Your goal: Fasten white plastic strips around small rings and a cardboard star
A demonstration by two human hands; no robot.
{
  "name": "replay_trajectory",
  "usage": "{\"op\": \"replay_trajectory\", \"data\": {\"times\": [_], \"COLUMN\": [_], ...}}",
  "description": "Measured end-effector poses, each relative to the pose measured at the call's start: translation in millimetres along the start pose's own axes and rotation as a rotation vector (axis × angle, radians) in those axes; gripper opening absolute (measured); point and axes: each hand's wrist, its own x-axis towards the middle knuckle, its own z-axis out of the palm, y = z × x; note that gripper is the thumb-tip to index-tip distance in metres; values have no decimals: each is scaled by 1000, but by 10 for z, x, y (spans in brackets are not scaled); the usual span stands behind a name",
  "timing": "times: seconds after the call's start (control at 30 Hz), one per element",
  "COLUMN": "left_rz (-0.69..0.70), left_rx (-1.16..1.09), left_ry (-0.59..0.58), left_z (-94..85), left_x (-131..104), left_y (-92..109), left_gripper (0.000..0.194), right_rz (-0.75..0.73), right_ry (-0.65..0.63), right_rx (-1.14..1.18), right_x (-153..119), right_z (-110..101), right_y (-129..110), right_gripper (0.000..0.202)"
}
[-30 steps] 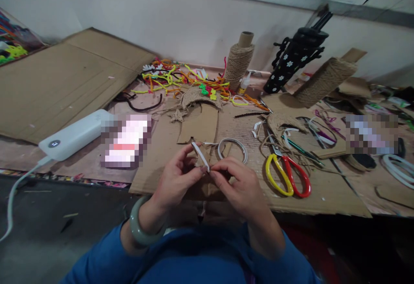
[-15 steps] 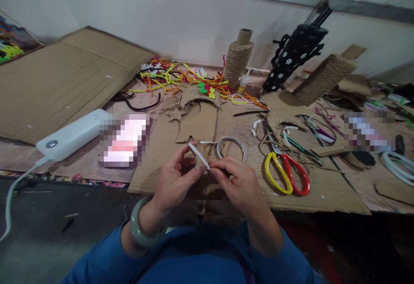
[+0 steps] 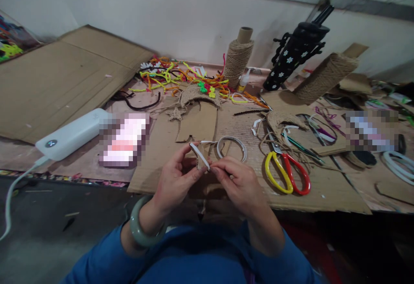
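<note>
My left hand (image 3: 171, 178) grips a small cut cardboard piece (image 3: 204, 150) between thumb and fingers, over the front of the cardboard sheet (image 3: 147, 163). Along the piece's edge runs a white tape strip (image 3: 199, 156). Thumb and forefinger of my right hand (image 3: 241, 185) pinch at the strip's lower end; the fingertips cover what exactly they hold. Just beyond lies a white tape roll (image 3: 218, 147), with a length of tape leading from it toward the piece. Scissors (image 3: 287, 174) with one yellow and one red handle rest to the right of my right hand.
Twine spools (image 3: 238, 57) stand at the back beside a black flowered holder (image 3: 286, 62). A twine-wrapped crescent (image 3: 199, 95) and star (image 3: 175, 113) lie ahead. Colourful pipe cleaners (image 3: 171, 76) are heaped behind them. A white power bank (image 3: 73, 133) sits left.
Both hands keep almost the same hold. The cardboard piece has shifted very slightly to the right between the fingers, and the view has moved a little.
</note>
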Motion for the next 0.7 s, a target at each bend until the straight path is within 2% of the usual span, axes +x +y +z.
{"op": "replay_trajectory", "data": {"times": [0.7], "left_rz": [0], "left_rx": [-23], "left_ry": [30], "left_z": [2], "left_x": [13], "left_y": [-20], "left_gripper": [52], "right_rz": [20], "right_ry": [-26], "right_rx": [27], "right_x": [-5], "right_z": [11], "right_y": [13], "right_gripper": [20]}}
